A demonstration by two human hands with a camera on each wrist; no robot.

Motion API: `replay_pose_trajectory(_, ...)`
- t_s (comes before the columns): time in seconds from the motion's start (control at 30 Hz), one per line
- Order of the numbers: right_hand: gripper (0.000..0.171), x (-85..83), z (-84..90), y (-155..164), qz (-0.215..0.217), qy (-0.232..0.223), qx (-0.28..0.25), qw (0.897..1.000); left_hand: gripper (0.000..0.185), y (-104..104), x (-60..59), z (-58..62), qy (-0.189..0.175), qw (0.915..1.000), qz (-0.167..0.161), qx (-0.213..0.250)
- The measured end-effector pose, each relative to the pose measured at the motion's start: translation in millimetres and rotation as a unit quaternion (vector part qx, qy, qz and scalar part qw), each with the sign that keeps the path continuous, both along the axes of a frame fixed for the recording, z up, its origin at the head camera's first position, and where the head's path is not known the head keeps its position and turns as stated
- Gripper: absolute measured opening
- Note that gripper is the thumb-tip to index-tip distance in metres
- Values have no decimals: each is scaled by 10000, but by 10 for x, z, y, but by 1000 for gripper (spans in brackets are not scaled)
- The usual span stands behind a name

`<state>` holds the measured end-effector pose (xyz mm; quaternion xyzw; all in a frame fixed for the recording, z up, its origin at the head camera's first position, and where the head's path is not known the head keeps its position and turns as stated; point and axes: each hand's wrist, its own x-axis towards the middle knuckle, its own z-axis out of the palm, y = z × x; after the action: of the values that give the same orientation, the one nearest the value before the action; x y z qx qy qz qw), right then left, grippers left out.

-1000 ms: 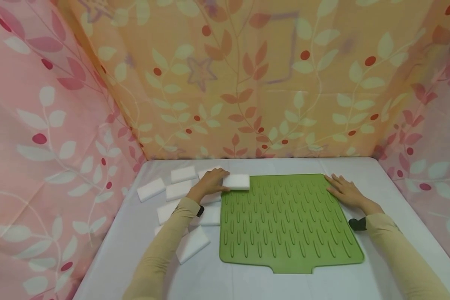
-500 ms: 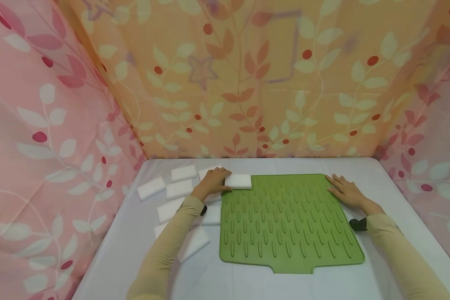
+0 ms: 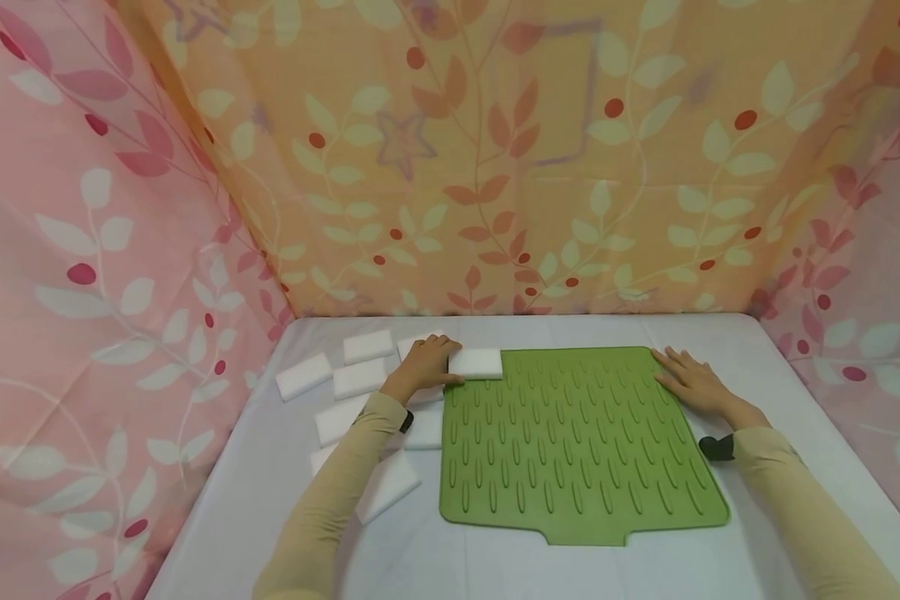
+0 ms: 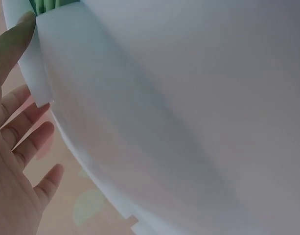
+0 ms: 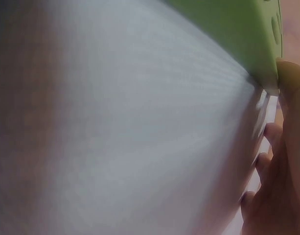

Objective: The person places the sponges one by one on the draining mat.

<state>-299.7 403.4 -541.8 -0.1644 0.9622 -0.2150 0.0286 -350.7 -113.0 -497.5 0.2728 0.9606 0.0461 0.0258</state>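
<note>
Pressing the left hand (image 3: 423, 364) on the left end of a white sponge (image 3: 476, 363), fingers loosely straight and spread, thumb against its edge. Keeping that sponge on the far left corner of the green mat (image 3: 577, 442). Laying the right hand (image 3: 690, 382) flat, fingers extended, along the mat's far right edge, well apart from the left.

Probably risking a skid: pushing on one end only, and so likely swivelling or tipping the light block off the mat's rim onto the table (image 3: 495, 567). Possibly also nudging the spare sponges (image 3: 360, 379) crowding just beside the left wrist, by brushing over them with the sleeve. Possibly sliding the whole mat over the smooth white cloth, if easing off with the right palm.

Looking soft and springy, the sponge: a plain matte foam brick, square-cornered. Looking rubbery and flexible, the mat: a rounded square, carrying rows of raised oval ribs and a short tab jutting from the near edge.
</note>
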Motion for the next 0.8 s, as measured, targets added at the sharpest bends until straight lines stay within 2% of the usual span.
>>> replay_pose_trajectory(0.37, 59, -2, 13, 9, -11, 3, 73, 10000, 75, -56, 48, 43, 37, 9997, -31, 233)
replay_pose_trajectory(0.6, 59, -15, -53, 27, -36, 96, -60, 9999, 75, -259, 103, 47, 154, 9979, -90, 621)
replay_pose_trajectory(0.8, 60, -12, -40, 16, -24, 31, -38, 10000, 70, -488, 128, 77, -6, 9967, 69, 811)
